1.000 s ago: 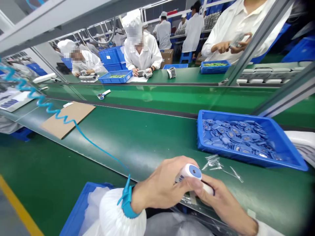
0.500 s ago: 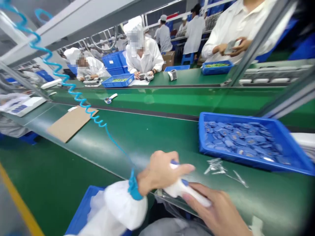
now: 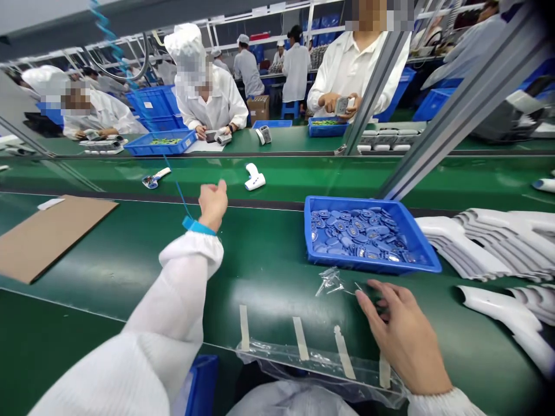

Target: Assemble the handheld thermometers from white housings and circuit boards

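My left hand [image 3: 212,203] reaches out over the far edge of the near bench, a blue wrist strap [image 3: 197,226] at its cuff. Its thumb and fingers stand apart with nothing visible between them. Just beyond, on the green belt, lies a white gun-shaped thermometer [image 3: 255,178] with blue buttons. My right hand [image 3: 403,335] hovers low over the bench, thumb and fingers parted. Its fingertips are beside several thin clear plastic scraps [image 3: 330,281]; whether they touch one is unclear. Behind them sits a blue tray [image 3: 310,231] full of small blue oval parts [image 3: 351,231].
White curved shells [image 3: 472,242] are stacked at the right, with another shell [image 3: 498,306] nearer. Cardboard [image 3: 56,231] lies at left. Tape strips [image 3: 300,338] hold a clear bag [image 3: 277,352] on the front edge. A metal post [image 3: 451,115] slants at right. Co-workers sit across the belt.
The white thermometer has left both hands and now lies on the belt. My left hand has moved forward, my right hand away towards the plastic scraps. The view has turned right.
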{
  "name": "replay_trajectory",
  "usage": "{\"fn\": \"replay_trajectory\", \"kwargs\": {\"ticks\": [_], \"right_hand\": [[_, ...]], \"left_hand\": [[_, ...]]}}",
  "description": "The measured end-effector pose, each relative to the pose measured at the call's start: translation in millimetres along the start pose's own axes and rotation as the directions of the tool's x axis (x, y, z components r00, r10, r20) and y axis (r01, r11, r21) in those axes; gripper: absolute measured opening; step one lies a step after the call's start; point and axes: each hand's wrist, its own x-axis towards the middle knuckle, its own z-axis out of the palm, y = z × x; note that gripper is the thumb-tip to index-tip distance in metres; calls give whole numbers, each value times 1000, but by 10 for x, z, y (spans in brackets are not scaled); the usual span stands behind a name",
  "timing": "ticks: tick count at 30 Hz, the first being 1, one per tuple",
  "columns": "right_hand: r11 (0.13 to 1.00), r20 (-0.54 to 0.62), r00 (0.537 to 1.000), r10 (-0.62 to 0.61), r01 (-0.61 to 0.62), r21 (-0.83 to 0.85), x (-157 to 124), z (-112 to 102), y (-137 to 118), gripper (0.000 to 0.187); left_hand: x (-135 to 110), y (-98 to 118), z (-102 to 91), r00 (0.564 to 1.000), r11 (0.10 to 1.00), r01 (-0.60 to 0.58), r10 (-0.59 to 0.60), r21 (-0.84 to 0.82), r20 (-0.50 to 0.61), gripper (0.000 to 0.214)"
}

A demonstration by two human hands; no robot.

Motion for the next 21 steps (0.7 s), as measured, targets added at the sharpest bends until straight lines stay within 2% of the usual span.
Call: {"fn": "replay_trajectory", "kwargs": {"ticks": [2,4,6,8,10,13,16,19,21], "right_hand": [[995,-26,997,-67,65,-74,4,107,-34,74],[972,-47,988,-144,133,-193,6,201,-167,83],[940,-36,983,-180,161,-301,17,286,-350,86],[938,-15,983,-185,172,-300,43,353,-502,77],[968,-7,983,-182,178,-176,79,385,-547,59],[989,-12,989,-148,148,28,125,337,-374,46],[973,-23,999,-39,43,229,130,213,-28,37],[973,-110,991,-75,97,211,95,115,286,47],[967,-114,989,-97,121,226,69,73,417,50]], "left_hand": [[-295,-285,118,999,996,4,-1,86,-34,25],[-612,-537,210,998,987,-47,53,151,-35,16],[-863,-701,259,992,973,-113,122,199,-35,12],[-1007,-777,268,984,960,-163,174,229,-31,10],[-1058,-805,251,978,951,-195,206,240,-21,9],[-1056,-835,208,973,947,-221,230,232,-10,8],[-1067,-877,165,971,951,-233,237,204,4,8],[-1104,-901,128,973,958,-232,232,167,19,7],[-1135,-894,100,975,965,-222,220,140,32,7]]}}
